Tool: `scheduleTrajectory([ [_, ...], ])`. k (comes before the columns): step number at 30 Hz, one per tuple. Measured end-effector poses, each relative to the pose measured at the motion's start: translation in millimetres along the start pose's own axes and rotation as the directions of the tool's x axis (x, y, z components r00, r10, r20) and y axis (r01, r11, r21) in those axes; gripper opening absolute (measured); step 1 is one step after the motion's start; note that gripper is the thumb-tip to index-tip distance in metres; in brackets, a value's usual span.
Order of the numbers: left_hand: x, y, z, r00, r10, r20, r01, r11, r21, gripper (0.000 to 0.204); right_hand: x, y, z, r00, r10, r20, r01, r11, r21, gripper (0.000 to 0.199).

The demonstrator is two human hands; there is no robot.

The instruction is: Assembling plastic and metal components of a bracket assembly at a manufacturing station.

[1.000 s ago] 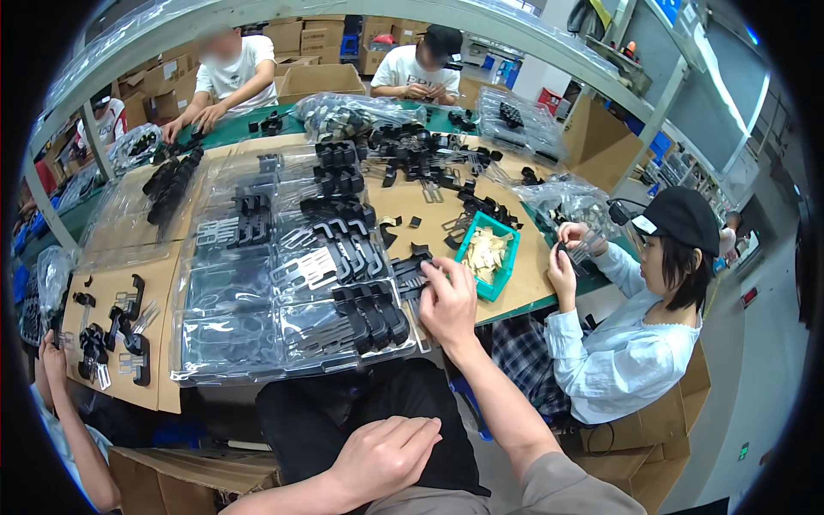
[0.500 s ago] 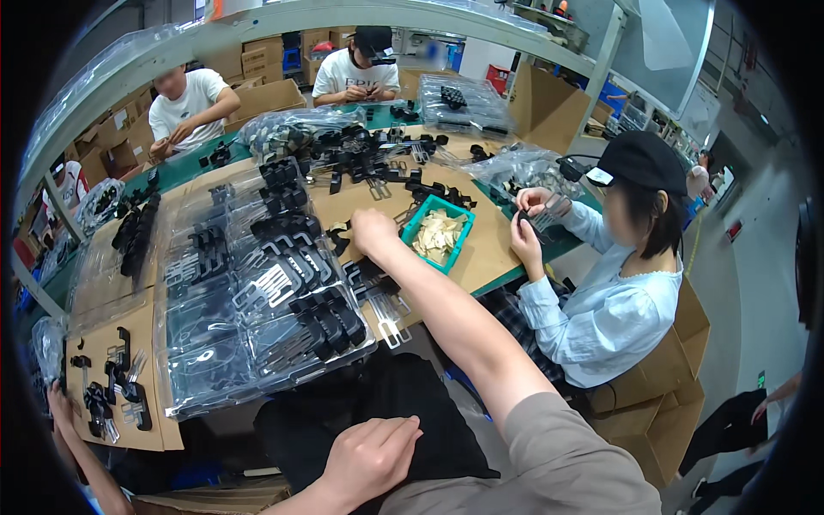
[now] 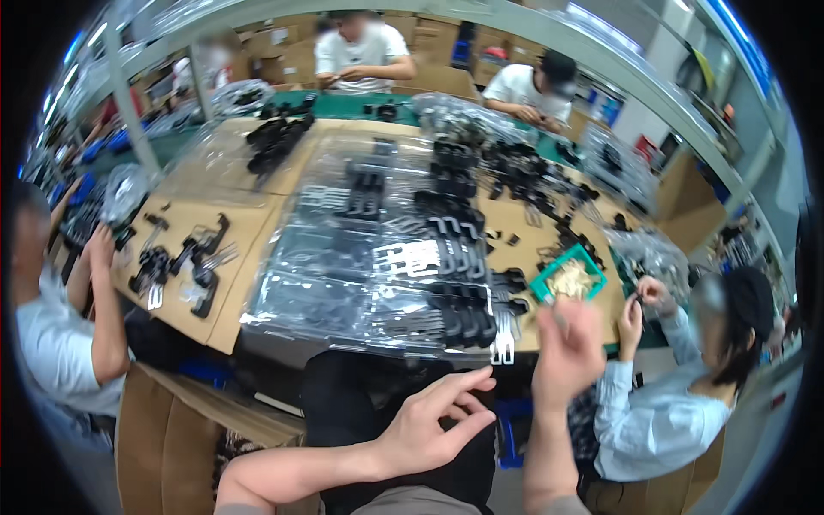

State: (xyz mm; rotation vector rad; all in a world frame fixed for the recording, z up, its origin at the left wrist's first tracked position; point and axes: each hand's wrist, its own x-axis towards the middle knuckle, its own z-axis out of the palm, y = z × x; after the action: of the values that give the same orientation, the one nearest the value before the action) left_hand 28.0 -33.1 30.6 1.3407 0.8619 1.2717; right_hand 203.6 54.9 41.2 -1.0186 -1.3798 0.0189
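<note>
Withdrawn from the tray, right hand (image 3: 568,354) pinches a small pale part (image 3: 556,316).

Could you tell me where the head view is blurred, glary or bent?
Head view: the raised right hand is motion-blurred; the left hand is sharper. Glare streaks the clear plastic sheets over the black parts. Fisheye bends the table edge and shelf rail, with black corners around the frame.

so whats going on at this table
A person sits at a cardboard-topped table covered with clear plastic sheets carrying rows of black parts. Their right hand is raised beside a green tray, seemingly pinching a small piece. Their left hand hangs open and empty over the lap. Other people work around the table.
</note>
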Motion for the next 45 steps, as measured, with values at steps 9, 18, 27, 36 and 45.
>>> scheduleTrajectory([
  [9, 6.1, -17.2, -17.3, 0.82, -0.409, 0.4, 0.571, 0.62, -0.538, 0.023, -97.3, -19.6, -34.2, 0.989, -0.1, 0.105, 0.072, 0.968, 0.239, 0.016],
  [18, 15.3, -20.8, -13.9, 0.956, -0.264, 0.127, 0.293, 0.849, -0.441, 0.022, -90.1, -21.2, -30.0, 0.948, 0.187, 0.257, -0.259, 0.923, 0.285, 0.022],
  [27, 16.1, -24.6, -15.6, 0.95, 0.308, -0.04, -0.307, 0.951, 0.025, 0.02, -94.7, -14.6, -21.0, 0.834, 0.391, 0.39, -0.552, 0.566, 0.613, 0.029],
  [36, 6.4, -15.3, -11.2, 0.999, 0.043, 0.013, -0.043, 0.999, -0.003, 0.013, -91.2, -18.7, -31.9, 0.957, 0.094, 0.276, -0.181, 0.933, 0.31, 0.018],
  [45, 20.0, -6.7, -32.8, 0.991, -0.135, -0.02, 0.125, 0.958, -0.258, 0.018, -62.3, -67.5, -7.5, 0.804, 0.504, 0.316, -0.594, 0.71, 0.378, 0.024],
])
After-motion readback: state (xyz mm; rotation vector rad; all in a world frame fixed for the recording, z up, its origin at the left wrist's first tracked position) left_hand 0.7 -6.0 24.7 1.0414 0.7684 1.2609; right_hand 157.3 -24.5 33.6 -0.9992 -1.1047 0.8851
